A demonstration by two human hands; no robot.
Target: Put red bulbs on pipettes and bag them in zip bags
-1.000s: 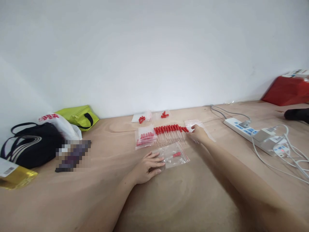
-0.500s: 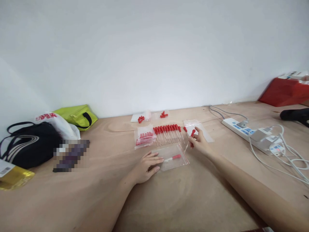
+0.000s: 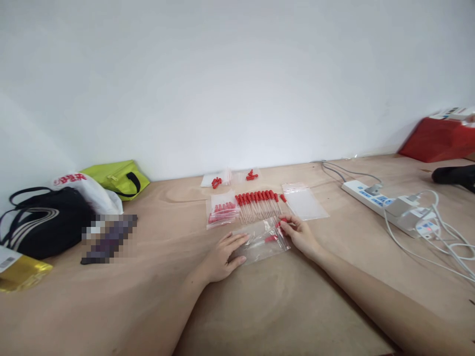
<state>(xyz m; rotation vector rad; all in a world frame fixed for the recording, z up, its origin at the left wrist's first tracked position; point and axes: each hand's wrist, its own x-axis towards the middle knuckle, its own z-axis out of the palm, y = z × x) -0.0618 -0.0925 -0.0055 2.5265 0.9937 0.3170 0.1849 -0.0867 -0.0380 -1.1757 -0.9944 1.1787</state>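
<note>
A clear zip bag [image 3: 256,253] lies flat on the wooden table, with one red-topped dropper [image 3: 270,238] inside. My left hand [image 3: 225,254] rests on the bag's left edge, fingers spread. At the bag's right, open-looking end, my right hand [image 3: 299,235] pinches the red bulb of another dropper [image 3: 283,221]; its glass part is hard to make out against the plastic. Just beyond, several red-topped droppers [image 3: 258,197] lie in a row, with a filled bag of droppers [image 3: 224,213] on their left. An unfilled clear bag [image 3: 306,202] is behind my right hand.
Small red bulbs [image 3: 216,183] and more red bulbs [image 3: 252,175] lie on bags near the wall. A power strip [image 3: 365,198] with chargers and cables is at the right. Black [image 3: 55,220] and green bags [image 3: 115,179] stand at the left, near a yellow bottle [image 3: 25,269].
My right hand has moved left and nearer, bringing its dropper from beside the unfilled bag to the end of the flat bag. My left hand has hardly moved.
</note>
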